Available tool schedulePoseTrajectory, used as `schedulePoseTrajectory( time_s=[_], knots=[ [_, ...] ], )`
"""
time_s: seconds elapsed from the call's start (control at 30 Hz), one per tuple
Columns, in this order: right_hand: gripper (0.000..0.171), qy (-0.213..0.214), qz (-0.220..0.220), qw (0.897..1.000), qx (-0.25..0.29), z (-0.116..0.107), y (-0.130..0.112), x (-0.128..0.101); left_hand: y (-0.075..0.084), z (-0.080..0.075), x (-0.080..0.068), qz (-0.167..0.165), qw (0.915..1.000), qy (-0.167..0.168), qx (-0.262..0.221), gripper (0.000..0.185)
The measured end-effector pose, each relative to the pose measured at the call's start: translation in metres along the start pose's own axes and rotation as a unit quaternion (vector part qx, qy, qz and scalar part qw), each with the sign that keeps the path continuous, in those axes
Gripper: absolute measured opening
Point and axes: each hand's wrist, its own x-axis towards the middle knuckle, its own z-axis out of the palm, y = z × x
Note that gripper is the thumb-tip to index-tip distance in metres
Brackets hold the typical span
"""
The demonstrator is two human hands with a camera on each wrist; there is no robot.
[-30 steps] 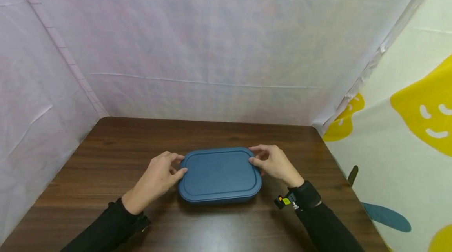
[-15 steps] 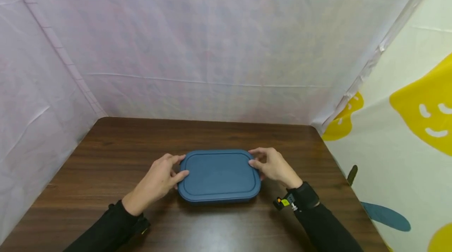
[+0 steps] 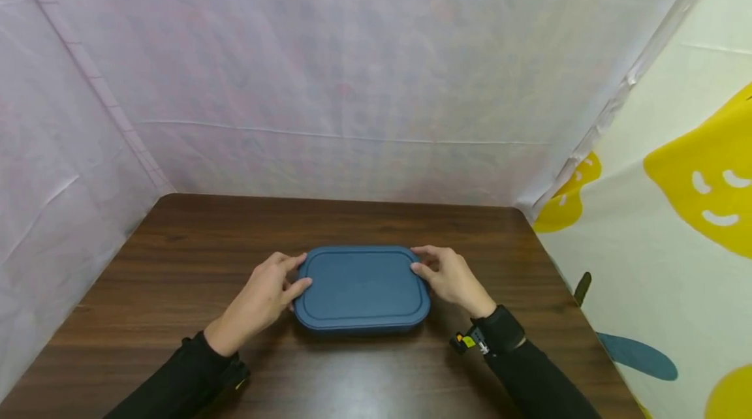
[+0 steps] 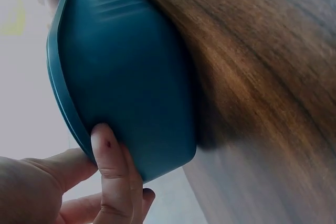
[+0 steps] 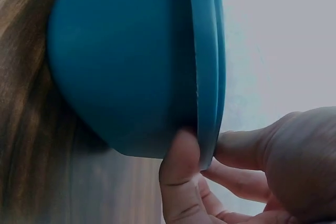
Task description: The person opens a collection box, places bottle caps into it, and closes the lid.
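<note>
A dark blue rectangular lunch box [image 3: 361,288] with rounded corners and a fitted lid sits in the middle of the wooden table in the head view. My left hand [image 3: 264,292] grips its left end, thumb on the lid's rim and fingers beneath. At the far right corner my right hand [image 3: 455,279] pinches the lid's edge between thumb and fingers. The left wrist view shows fingertips [image 4: 107,148] against the box wall just under the lid [image 4: 65,95]. In the right wrist view a fingertip [image 5: 181,153] presses below the rim, with the thumb over the lid.
The dark wooden table [image 3: 235,217] ends at a white cloth wall [image 3: 352,79] behind. On the right hangs a white curtain [image 3: 623,262] with yellow smiling shapes. A small device [image 3: 467,341] is strapped at the right wrist.
Both hands keep their places on the lunch box's ends. The box and hands appear slightly further left, along with a small shift of the whole head view.
</note>
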Motion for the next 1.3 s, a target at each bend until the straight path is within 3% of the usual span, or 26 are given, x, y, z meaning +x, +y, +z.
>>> schedulePoseTrajectory(
  time_s=[0.67, 0.9, 1.1, 1.3],
  knots=[
    [0.041, 0.024, 0.004, 1.0, -0.013, 0.005, 0.004, 0.015, -0.001, 0.001, 0.018, 0.048, 0.9962, 0.024, 0.069, 0.061],
    [0.052, 0.047, -0.055, 0.994, -0.083, 0.011, -0.001, 0.013, 0.008, 0.009, 0.016, 0.062, 0.9895, 0.046, 0.122, 0.069],
    [0.067, 0.036, -0.118, 0.986, -0.11, 0.019, -0.014, 0.01, 0.021, 0.023, 0.019, 0.115, 0.9814, 0.009, 0.154, 0.08],
    [0.083, -0.03, -0.118, 0.984, -0.134, 0.029, -0.017, 0.006, 0.028, 0.036, 0.029, 0.117, 0.9776, -0.032, 0.172, 0.088]
  ],
)
